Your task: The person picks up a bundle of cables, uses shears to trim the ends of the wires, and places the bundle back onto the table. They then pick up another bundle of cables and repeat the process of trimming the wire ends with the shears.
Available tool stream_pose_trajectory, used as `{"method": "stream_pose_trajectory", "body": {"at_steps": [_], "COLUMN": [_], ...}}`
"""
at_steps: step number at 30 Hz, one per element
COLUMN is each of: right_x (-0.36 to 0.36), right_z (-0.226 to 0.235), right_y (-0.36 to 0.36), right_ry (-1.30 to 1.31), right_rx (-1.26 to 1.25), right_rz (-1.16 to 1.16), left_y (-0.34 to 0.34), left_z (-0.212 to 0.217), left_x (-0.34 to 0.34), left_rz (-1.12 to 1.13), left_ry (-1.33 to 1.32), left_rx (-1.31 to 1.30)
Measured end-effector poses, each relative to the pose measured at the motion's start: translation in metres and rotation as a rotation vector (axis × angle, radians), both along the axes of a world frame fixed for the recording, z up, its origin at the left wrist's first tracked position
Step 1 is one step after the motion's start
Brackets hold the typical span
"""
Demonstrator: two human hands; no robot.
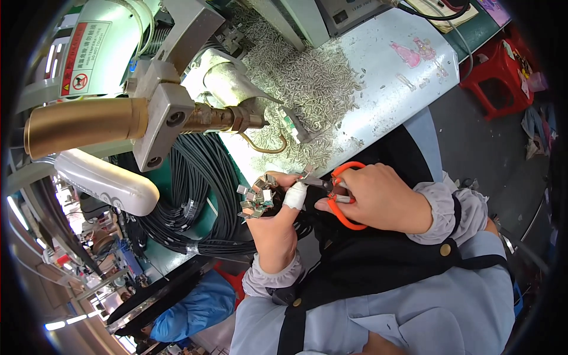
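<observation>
My left hand (273,235) is closed around a bunch of metal-shelled cable connectors (256,200), their ends sticking out at its left side. White tape (294,196) wraps the thumb. At the thumb tip, one connector (307,172) is pinched apart from the bunch. My right hand (383,198) grips orange-handled pliers (338,190), its fingers partly through the handle loops. The jaws point left and reach the pinched connector; whether they bite on it cannot be made out.
Small metal pieces (296,77) cover much of the white worktop (384,100). A machine with a brass-coloured cylinder (89,121) overhangs the left side. Coiled black cables (201,195) lie below it. A red stool (500,80) stands right; a person in blue (195,307) is lower left.
</observation>
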State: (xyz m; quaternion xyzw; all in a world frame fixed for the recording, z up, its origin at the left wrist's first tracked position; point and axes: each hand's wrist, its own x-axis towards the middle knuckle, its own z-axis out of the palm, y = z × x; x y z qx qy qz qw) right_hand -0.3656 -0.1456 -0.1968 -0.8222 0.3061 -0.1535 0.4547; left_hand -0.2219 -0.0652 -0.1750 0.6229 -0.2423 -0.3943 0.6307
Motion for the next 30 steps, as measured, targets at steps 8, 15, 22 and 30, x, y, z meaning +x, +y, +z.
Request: {"method": "stream_pose_trajectory", "body": {"at_steps": [8,15,22,30], "right_x": [0.001,0.043,0.052,0.054], "right_z": [-0.014,0.002,-0.001,-0.008], "right_y": [-0.011,-0.055,-0.064,-0.065], "right_ry": [-0.320,-0.372,-0.328,-0.351], "right_rx": [0.361,0.535,0.549,0.478], "right_rz": [-0.127,-0.246,-0.174,-0.173], "left_y": [-0.028,-0.053,-0.055,-0.056], "left_z": [-0.005,-0.009,-0.008,-0.005], "left_x": [0.035,0.044,0.060,0.053], "left_rz": [-0.258,-0.159,-0.282,-0.257], "left_ry": [0.510,0.549,0.559,0.441], "left_rx": [0.080,0.055,0.112,0.098]}}
